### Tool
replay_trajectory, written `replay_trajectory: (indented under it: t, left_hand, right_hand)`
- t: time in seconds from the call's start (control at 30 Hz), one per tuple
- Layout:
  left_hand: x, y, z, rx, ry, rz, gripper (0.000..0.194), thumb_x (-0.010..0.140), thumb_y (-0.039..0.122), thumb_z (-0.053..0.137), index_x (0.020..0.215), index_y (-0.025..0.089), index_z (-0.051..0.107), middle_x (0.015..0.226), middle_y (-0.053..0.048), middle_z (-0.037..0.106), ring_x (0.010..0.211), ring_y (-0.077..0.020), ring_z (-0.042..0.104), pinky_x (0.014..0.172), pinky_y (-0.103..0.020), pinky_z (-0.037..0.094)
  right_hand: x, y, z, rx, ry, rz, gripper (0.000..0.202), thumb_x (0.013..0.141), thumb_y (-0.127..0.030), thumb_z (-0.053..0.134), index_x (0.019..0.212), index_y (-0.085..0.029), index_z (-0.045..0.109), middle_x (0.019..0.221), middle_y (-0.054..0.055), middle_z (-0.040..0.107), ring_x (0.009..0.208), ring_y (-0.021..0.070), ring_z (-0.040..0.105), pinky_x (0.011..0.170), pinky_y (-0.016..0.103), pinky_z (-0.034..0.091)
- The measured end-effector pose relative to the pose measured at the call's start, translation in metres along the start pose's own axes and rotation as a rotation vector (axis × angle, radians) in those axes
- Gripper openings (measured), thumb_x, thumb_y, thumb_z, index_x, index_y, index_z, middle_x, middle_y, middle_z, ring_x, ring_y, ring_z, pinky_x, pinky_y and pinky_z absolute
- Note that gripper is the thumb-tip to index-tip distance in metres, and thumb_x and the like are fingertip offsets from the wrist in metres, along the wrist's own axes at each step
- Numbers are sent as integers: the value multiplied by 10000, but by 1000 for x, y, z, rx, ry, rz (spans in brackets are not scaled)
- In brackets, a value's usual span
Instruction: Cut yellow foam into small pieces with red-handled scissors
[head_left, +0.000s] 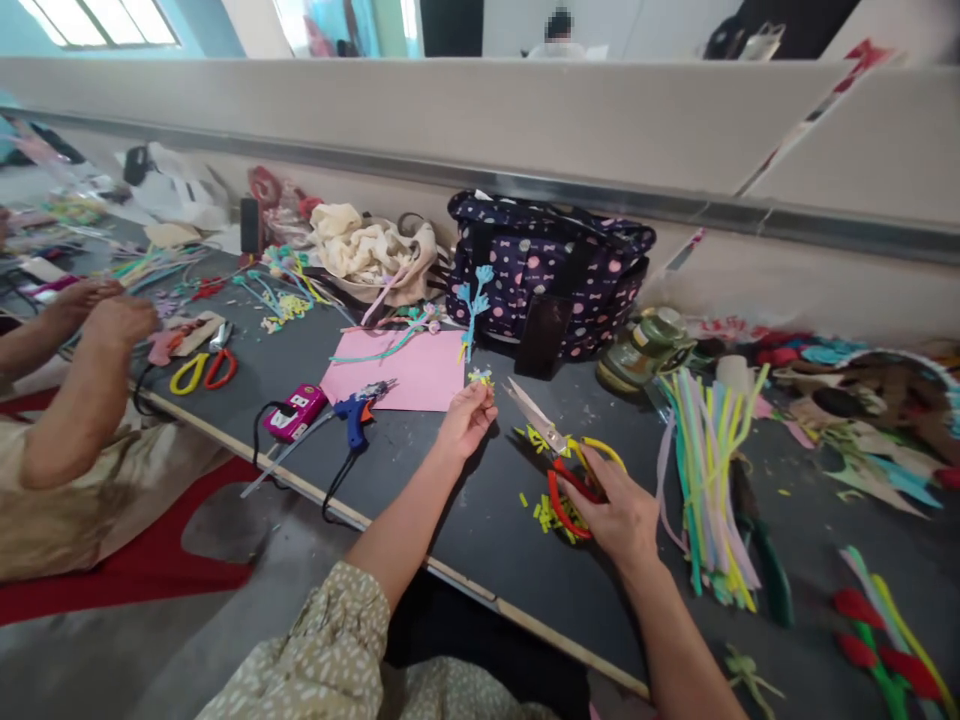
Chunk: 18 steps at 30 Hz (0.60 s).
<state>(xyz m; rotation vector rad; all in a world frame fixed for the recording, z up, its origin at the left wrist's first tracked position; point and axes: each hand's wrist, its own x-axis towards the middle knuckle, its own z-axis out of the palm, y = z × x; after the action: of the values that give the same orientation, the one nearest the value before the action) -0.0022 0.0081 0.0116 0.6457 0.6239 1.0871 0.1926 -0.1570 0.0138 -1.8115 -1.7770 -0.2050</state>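
Window (101, 22): far left, blown out to white; daylight comes from that side.
Partition (450, 110): pale and evenly lit, its lines bending with the wide lens.
Tabletop (480, 520): moderately bright, matt grey, only soft shadows.
Spotted bag (540, 275): dark, folds sunk in shade, print readable.
Glass jar (637, 355): small glints on the glass.
Scissors (556, 440): pale sheen along the blades, outline fairly clear.
Co-worker's hands (120, 315): soft, fingers poorly defined.
Fabric scraps (847, 410): right side, stretched and smeared toward the edge.
Person beyond the partition (559, 45): small, head masked by coarse pixels.
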Motion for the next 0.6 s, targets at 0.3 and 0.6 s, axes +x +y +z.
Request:
replay_trajectory:
  t: [0.3,0.6]
  left_hand:
    - [-4,-5,6,-264,13,-135,317,608,258,817,758,151,560,678,33,535,533,-24,449,525,-156,412]
    - [-11,-7,14,-442,23,-227,280,603,165,811,766,148,584,640,39,563,518,-36,499,539,-163,444]
  right_hand:
    - [-3,-4,7,55,4,-102,490,823,-386,606,1272,-205,531,825,26,672,690,135,639,634,231,489]
    - [-2,-5,11,83,21,-139,495,830,-361,614,1277,-167,528,794,24,660,671,119,626,621,214,479]
